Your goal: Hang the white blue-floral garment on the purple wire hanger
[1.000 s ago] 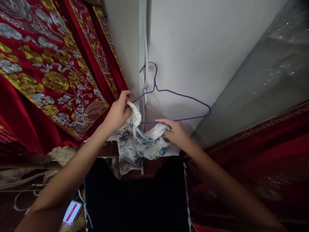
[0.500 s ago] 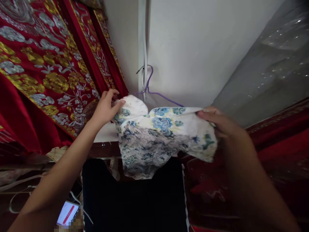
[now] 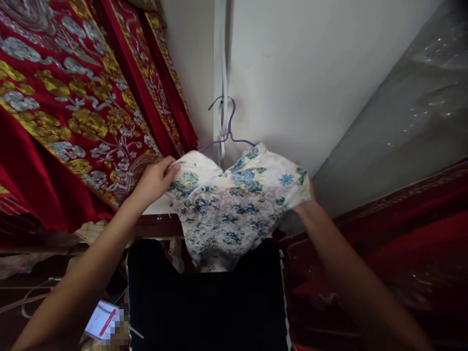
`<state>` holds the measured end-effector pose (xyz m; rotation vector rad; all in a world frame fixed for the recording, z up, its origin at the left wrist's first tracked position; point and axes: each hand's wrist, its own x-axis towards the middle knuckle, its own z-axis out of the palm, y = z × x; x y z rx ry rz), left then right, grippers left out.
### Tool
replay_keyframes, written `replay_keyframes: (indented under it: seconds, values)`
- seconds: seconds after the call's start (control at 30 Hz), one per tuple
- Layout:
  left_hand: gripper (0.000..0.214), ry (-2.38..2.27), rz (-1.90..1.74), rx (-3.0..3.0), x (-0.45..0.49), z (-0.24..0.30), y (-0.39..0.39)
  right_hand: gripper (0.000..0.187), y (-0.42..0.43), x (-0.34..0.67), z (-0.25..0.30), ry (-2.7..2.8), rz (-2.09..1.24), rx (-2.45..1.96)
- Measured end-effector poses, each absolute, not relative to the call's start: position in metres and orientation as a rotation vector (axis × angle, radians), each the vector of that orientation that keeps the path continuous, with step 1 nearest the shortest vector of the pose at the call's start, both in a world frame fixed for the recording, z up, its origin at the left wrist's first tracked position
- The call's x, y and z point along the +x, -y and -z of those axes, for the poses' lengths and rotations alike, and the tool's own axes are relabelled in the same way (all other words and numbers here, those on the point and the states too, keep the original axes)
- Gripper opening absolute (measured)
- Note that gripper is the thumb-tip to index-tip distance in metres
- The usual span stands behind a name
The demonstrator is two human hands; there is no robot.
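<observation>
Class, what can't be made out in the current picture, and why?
1. Right hand: mostly hidden in the head view by the shirt.
2. Hanger: lower part hidden in the head view by the shirt.
3. Phone: screen text in the head view too small and partly pixelated.
4. Red cloth: cut off by the head view's left and top edges.

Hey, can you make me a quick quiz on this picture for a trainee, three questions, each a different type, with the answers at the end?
1. Short answer: what is the left hand holding?
2. True or false: the purple hanger lies flat on the floor.
3. Pick one: the red cloth is decorated in a) black and green, b) gold and silver, c) plain white.

Key:
1. The floral top.
2. False; its hook is up at the white strap.
3. b.
</observation>
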<state>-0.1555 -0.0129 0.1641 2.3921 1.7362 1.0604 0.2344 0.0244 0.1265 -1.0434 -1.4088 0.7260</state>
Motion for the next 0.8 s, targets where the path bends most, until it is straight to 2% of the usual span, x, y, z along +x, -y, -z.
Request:
replay_keyframes:
  seconds: [0.03, 0.07, 0.17, 0.3, 0.43, 0.6, 0.8]
  values:
    - [0.025, -1.756, -1.075, 2.380, -0.159, -0.162, 0.015, 0.069, -0.023, 0.242, -0.125, 1.355, -0.789, -1.034]
    - [0.024, -1.773, -1.103, 2.365, -0.160, -0.160, 0.015, 0.067, -0.019, 0.248, -0.126, 1.289, -0.861, -1.026]
    - [0.020, -1.764, -1.252, 2.310, -0.157, -0.160, 0.009, 0.039, -0.006, 0.253, -0.139, 1.192, -1.026, -1.006]
    - [0.021, -1.692, -1.531, 2.313, -0.146, -0.172, -0.005, 0.026, 0.006, 0.239, -0.163, 1.112, -1.013, -0.912]
    - [0.020, -1.737, -1.732, 2.237, -0.143, -0.180, -0.006, 0.026, 0.009, 0.238, -0.166, 0.938, -0.950, -0.868]
    - [0.022, -1.629, -1.758, 2.041, -0.147, -0.162, 0.006, 0.028, 0.031, 0.253, -0.146, 0.797, -0.936, -0.904]
    - [0.020, -1.680, -1.528, 2.130, -0.155, -0.139, 0.024, 0.034, 0.070, 0.265, -0.120, 0.589, -0.827, -1.039]
